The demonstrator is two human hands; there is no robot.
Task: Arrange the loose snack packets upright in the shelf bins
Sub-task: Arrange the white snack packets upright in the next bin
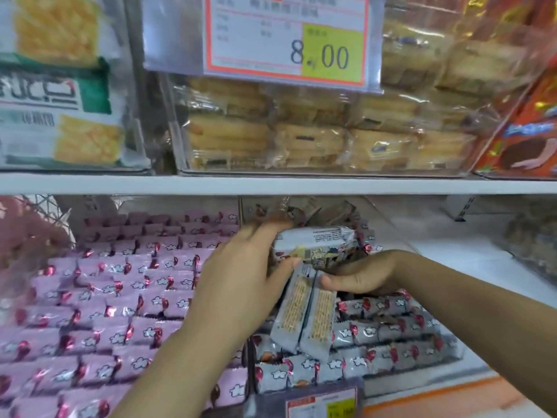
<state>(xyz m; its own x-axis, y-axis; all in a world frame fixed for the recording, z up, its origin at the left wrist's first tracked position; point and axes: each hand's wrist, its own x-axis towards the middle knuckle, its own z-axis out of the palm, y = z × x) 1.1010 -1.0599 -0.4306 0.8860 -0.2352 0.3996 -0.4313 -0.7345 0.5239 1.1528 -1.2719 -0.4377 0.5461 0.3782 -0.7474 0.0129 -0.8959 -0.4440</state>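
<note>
The head view looks at a white shelf board (271,185) that runs flat from side to side.

Under the middle of the board, the left hand (241,267) grips a sideways packet (313,241). Its fingers lie on top and its thumb is under the near edge. This packet is held close below the board, with only a thin gap above it.

Just lower, the right hand (361,276) pinches the tops of two tall packets (304,315). Its thumb presses on the front and its fingers are curled behind. The two stand on end, side by side and touching, and lean a little. Their bottom edges meet the grey packets (391,330) that lie in rows there. I cannot tell if they rest on them.

Under the left part of the board, pink packets (105,297) fill their bin in tight rows. A clear wall (248,366) stands between the pink rows and the grey ones.

Under the right part of the board, the white floor (452,257) shows past the grey rows, so there is open room on that side.

Above the board sit wrapped cake packs (301,140), with a price card (286,37) hanging in front of them.
</note>
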